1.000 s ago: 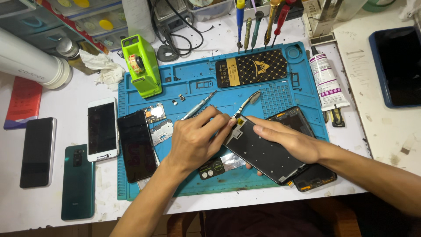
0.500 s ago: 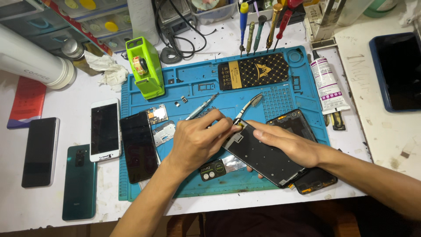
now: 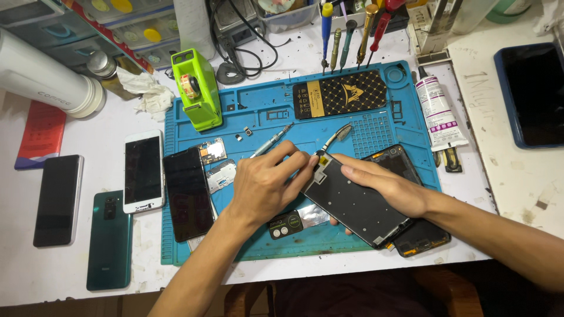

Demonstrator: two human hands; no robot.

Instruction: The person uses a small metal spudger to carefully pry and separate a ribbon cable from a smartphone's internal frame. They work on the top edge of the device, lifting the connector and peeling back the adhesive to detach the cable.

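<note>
White desk carries, at my far left, a black phone, a green phone lying back-up, and a white phone. On the blue mat next to them lies a dark phone, with a small board and a silver cover just beside it. A green tape dispenser stands at the mat's top left corner.

My left hand has its grip pinched narrow at the top corner of the panel; I cannot tell what the fingertips hold. A screwdriver lies just behind this hand, tweezers just behind the panel's corner. The panel sits mid-mat, tilted, over a phone frame. My right hand lies flat on the panel, thumb under its lower edge, gripping it. Right of the mat rest a glue tube and a blue-edged tablet.
</note>
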